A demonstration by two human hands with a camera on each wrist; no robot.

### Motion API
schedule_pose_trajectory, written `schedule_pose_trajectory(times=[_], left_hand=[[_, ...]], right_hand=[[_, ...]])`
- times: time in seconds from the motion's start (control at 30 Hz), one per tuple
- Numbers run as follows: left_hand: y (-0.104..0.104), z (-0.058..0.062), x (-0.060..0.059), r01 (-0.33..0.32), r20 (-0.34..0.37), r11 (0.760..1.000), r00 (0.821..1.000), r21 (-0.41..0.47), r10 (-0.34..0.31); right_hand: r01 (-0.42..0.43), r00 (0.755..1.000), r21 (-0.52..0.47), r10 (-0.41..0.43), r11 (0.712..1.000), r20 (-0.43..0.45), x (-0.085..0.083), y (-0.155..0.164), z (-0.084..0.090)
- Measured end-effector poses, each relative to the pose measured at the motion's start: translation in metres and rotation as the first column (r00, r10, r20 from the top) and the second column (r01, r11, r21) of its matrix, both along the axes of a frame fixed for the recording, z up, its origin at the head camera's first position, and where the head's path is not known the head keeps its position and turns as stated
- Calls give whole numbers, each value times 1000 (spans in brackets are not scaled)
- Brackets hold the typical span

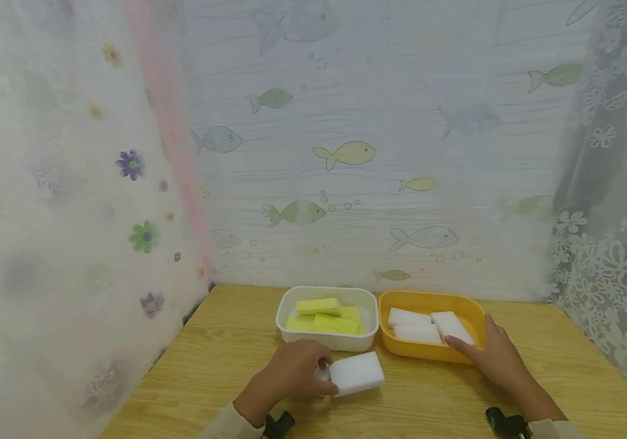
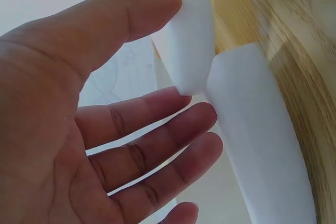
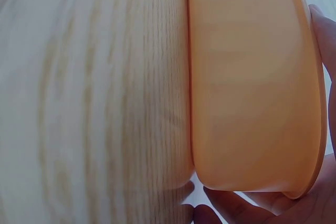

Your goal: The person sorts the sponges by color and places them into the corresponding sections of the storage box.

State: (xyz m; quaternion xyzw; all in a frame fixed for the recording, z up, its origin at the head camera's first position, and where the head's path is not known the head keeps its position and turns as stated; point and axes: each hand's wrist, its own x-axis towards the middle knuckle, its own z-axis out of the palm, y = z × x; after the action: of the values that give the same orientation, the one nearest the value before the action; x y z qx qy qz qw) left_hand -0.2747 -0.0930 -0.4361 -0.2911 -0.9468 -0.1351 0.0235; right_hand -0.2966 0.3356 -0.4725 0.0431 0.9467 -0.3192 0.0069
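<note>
My left hand (image 1: 301,369) pinches the left end of a white sponge block (image 1: 357,373) between thumb and fingers, just in front of the white tub (image 1: 327,342). In the left wrist view the thumb lies on that white sponge block (image 2: 184,30), and the other fingers extend below it. My right hand (image 1: 497,356) grips the right end of the orange tub (image 1: 418,352), thumb over the front rim and fingers around the outer end. Inside the orange tub lie white sponge blocks (image 1: 416,333). The right wrist view shows the orange tub's side wall (image 3: 252,87) with fingertips at its end.
Several yellow sponge blocks (image 1: 335,324) lie stacked in the white tub. Both tubs stand side by side on a wood-grain table (image 1: 429,408), close to a fish-patterned curtain (image 1: 346,213). A flowered curtain (image 1: 72,244) hangs along the left side.
</note>
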Motion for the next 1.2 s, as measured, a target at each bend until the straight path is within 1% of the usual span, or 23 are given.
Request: schedule_pose_trajectory(times=[0.37, 0.63, 0.9, 1.0, 1.2], left_hand=[[1, 3, 3, 6, -1, 1000, 1000, 12, -6], [2, 8, 6, 20, 13, 1000, 1000, 23, -20], [2, 6, 5, 26, 12, 999, 1000, 34, -26], [2, 7, 5, 31, 13, 999, 999, 38, -32], [3, 11, 5, 45, 59, 997, 997, 57, -49]], right_hand=[[-1, 1000, 14, 1, 1000, -8, 0, 0, 0], [10, 1000, 2, -10, 1000, 8, 0, 0, 1], [7, 1000, 4, -7, 1000, -1, 0, 0, 0], [7, 1000, 5, -7, 1000, -3, 0, 0, 0], [7, 1000, -11, -7, 1000, 4, 2, 0, 0]])
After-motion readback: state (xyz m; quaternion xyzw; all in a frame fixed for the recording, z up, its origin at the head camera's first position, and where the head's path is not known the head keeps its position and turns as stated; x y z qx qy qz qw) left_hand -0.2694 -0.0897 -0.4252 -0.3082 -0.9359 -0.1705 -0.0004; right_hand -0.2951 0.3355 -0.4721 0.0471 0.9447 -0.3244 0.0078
